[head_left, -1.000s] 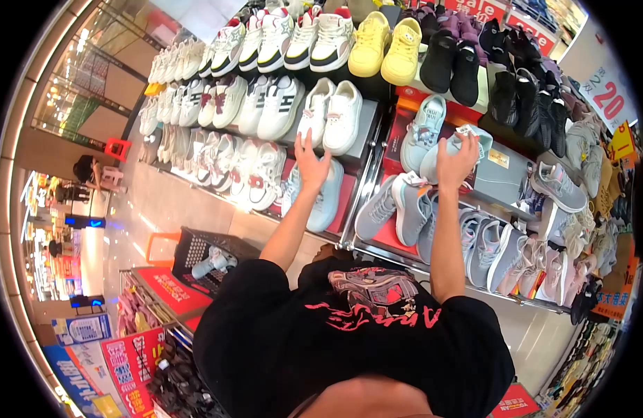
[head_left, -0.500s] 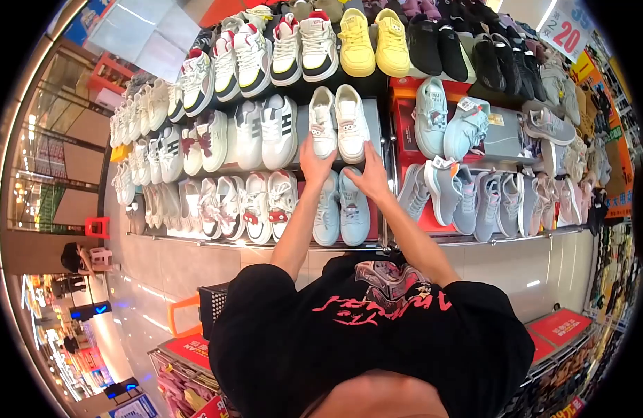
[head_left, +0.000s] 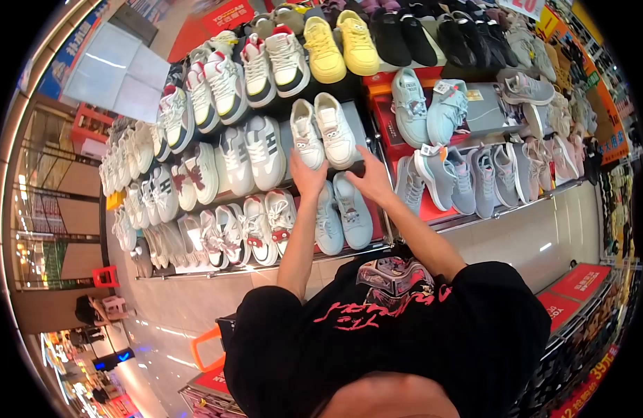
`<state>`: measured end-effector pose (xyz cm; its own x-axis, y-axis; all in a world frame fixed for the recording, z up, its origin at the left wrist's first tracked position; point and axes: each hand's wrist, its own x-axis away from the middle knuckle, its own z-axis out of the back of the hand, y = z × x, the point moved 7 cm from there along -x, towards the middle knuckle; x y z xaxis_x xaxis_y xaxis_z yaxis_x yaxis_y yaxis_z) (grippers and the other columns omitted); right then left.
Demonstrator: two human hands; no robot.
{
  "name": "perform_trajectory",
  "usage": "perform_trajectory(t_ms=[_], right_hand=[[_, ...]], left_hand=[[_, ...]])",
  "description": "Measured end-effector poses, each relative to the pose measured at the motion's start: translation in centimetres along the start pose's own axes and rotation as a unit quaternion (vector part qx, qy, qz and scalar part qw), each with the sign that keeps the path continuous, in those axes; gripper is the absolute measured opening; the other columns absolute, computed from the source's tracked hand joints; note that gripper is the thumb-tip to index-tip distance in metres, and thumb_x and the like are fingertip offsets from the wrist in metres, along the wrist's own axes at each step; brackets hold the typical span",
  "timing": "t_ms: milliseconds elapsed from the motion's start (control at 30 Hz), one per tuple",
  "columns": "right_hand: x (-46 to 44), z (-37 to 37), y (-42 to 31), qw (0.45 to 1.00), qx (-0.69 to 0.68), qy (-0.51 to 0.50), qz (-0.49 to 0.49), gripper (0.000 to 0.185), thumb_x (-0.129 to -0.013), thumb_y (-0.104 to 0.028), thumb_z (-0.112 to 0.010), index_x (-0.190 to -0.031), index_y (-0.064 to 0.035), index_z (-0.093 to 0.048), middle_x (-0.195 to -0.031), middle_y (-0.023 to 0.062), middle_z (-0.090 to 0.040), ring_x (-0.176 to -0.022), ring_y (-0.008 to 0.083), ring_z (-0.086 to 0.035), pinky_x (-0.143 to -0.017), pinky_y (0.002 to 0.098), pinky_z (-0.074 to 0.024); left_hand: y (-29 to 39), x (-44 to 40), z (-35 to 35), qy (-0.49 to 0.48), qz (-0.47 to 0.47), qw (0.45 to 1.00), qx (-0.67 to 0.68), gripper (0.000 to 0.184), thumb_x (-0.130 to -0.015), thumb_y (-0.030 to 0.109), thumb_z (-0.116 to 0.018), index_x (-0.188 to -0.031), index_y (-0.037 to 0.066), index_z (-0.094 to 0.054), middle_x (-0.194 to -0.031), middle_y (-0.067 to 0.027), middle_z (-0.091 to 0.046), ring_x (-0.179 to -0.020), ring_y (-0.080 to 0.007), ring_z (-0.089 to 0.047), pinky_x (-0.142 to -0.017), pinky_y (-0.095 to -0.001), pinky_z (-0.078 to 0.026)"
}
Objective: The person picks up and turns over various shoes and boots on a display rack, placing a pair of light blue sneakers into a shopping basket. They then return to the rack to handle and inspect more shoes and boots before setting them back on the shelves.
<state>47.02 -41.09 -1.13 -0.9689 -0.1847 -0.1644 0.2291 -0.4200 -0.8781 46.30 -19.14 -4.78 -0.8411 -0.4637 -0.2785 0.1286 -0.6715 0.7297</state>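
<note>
A pair of white sneakers with small cartoon decorations sits side by side on a grey shoe box (head_left: 355, 125) at the middle of the display. My left hand (head_left: 309, 175) is closed around the near end of the left white sneaker (head_left: 307, 136), fingers along its outer side. At the right white sneaker (head_left: 334, 132), my right hand (head_left: 371, 177) has thumb and fingers spread around the near outer corner; whether it touches is hard to tell. Just below both hands lies a pair of light blue sneakers (head_left: 353, 209).
White-and-grey sneakers (head_left: 265, 153) stand left of the pair, yellow sneakers (head_left: 323, 49) behind. Pale blue shoes (head_left: 410, 104) and grey sneakers (head_left: 434, 177) fill the right side. A metal rail (head_left: 321, 257) edges the rack. An orange-handled basket (head_left: 206, 345) is behind me at left.
The view has tilted and turned, so the rack slants more. My hands stay at the white pair; the right hand sits slightly looser at its corner.
</note>
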Motion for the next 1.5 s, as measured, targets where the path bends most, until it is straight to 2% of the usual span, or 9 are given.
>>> perform_trajectory(t_ms=[100,200,300,433,633,800,867,1000,1500], right_hand=[[1.0,8.9,-2.1,0.980,-0.028,0.176,0.091,0.057,-0.078,-0.011,-0.074,-0.131,0.0005,-0.057,-0.123,0.0198,-0.063,-0.113,0.0344,-0.062,-0.099,0.0399,-0.0491],[1.6,17.7,2.8,0.947,-0.015,0.320,-0.016,0.064,-0.078,-0.014,-0.080,-0.133,0.0019,-0.052,-0.130,0.0195,-0.059,-0.116,0.0317,-0.058,-0.096,0.0400,-0.0486],[0.3,22.5,11.2,0.929,0.030,0.353,-0.109,0.072,-0.078,-0.020,-0.083,-0.135,0.0042,-0.048,-0.125,0.0217,-0.060,-0.113,0.0318,-0.060,-0.096,0.0410,-0.0485],[-2.9,22.1,16.1,0.955,-0.126,0.165,-0.213,0.104,-0.071,-0.041,-0.088,-0.146,0.0086,-0.036,-0.129,0.0288,-0.060,-0.119,0.0371,-0.061,-0.104,0.0423,-0.0455],[-5.7,21.4,15.6,0.966,-0.051,0.137,-0.211,0.130,-0.065,-0.054,-0.088,-0.151,0.0133,-0.018,-0.144,0.0342,-0.047,-0.135,0.0447,-0.048,-0.112,0.0435,-0.0380],[-6.3,21.7,16.6,0.958,-0.048,0.145,-0.242,0.128,-0.061,-0.048,-0.089,-0.153,0.0079,-0.021,-0.142,0.0337,-0.048,-0.132,0.0461,-0.048,-0.112,0.0454,-0.0376],[-7.0,23.4,16.5,0.964,-0.013,0.172,-0.203,0.119,-0.058,-0.040,-0.088,-0.153,-0.0011,-0.028,-0.136,0.0324,-0.053,-0.125,0.0482,-0.049,-0.108,0.0499,-0.0389],[-8.7,26.6,15.9,0.980,0.103,0.147,-0.081,0.108,-0.055,-0.034,-0.087,-0.148,-0.0039,-0.039,-0.129,0.0244,-0.058,-0.122,0.0468,-0.049,-0.105,0.0513,-0.0392],[-9.1,21.7,17.0,0.984,0.077,0.154,0.038,0.105,-0.057,-0.028,-0.090,-0.146,-0.0014,-0.040,-0.134,0.0239,-0.054,-0.124,0.0441,-0.048,-0.107,0.0526,-0.0371]], left_hand=[[4.7,1.6,1.3,0.097,-0.035,0.995,-0.016,0.095,-0.075,0.020,-0.080,-0.151,-0.005,-0.028,-0.149,-0.0303,-0.035,-0.139,-0.0464,-0.033,-0.118,-0.0500,-0.026],[9.8,3.1,-0.5,0.079,-0.088,0.993,0.014,0.093,-0.077,0.020,-0.078,-0.151,-0.004,-0.027,-0.149,-0.0299,-0.032,-0.140,-0.0463,-0.031,-0.118,-0.0505,-0.025],[13.7,4.0,-5.7,0.016,-0.078,0.995,0.054,0.092,-0.077,0.020,-0.079,-0.150,-0.005,-0.029,-0.143,-0.0292,-0.039,-0.134,-0.0455,-0.038,-0.116,-0.0483,-0.030],[18.0,4.0,-14.9,-0.116,-0.055,0.988,0.091,0.092,-0.078,0.029,-0.082,-0.148,-0.004,-0.032,-0.140,-0.0273,-0.043,-0.131,-0.0428,-0.043,-0.112,-0.0455,-0.037],[19.7,3.8,-23.2,-0.067,-0.082,0.994,0.007,0.081,-0.082,0.018,-0.073,-0.149,0.000,-0.032,-0.139,-0.0277,-0.042,-0.131,-0.0455,-0.043,-0.110,-0.0465,-0.039],[19.4,4.3,-22.8,-0.075,-0.033,0.996,0.027,0.090,-0.076,0.021,-0.079,-0.149,-0.001,-0.031,-0.137,-0.0277,-0.042,-0.130,-0.0461,-0.040,-0.111,-0.0517,-0.035],[19.6,3.9,-22.9,-0.109,-0.004,0.993,0.037,0.112,-0.063,0.032,-0.090,-0.151,0.002,-0.028,-0.139,-0.0280,-0.039,-0.131,-0.0465,-0.039,-0.112,-0.0511,-0.034],[20.8,3.3,-23.4,-0.104,0.020,0.994,0.008,0.125,-0.059,0.033,-0.093,-0.154,-0.001,-0.019,-0.142,-0.0295,-0.033,-0.132,-0.0488,-0.036,-0.114,-0.0527,-0.032],[19.3,3.3,-24.4,-0.080,0.033,0.996,-0.014,0.122,-0.064,0.036,-0.089,-0.152,-0.006,-0.015,-0.143,-0.0293,-0.033,-0.132,-0.0482,-0.035,-0.114,-0.0526,-0.030]])
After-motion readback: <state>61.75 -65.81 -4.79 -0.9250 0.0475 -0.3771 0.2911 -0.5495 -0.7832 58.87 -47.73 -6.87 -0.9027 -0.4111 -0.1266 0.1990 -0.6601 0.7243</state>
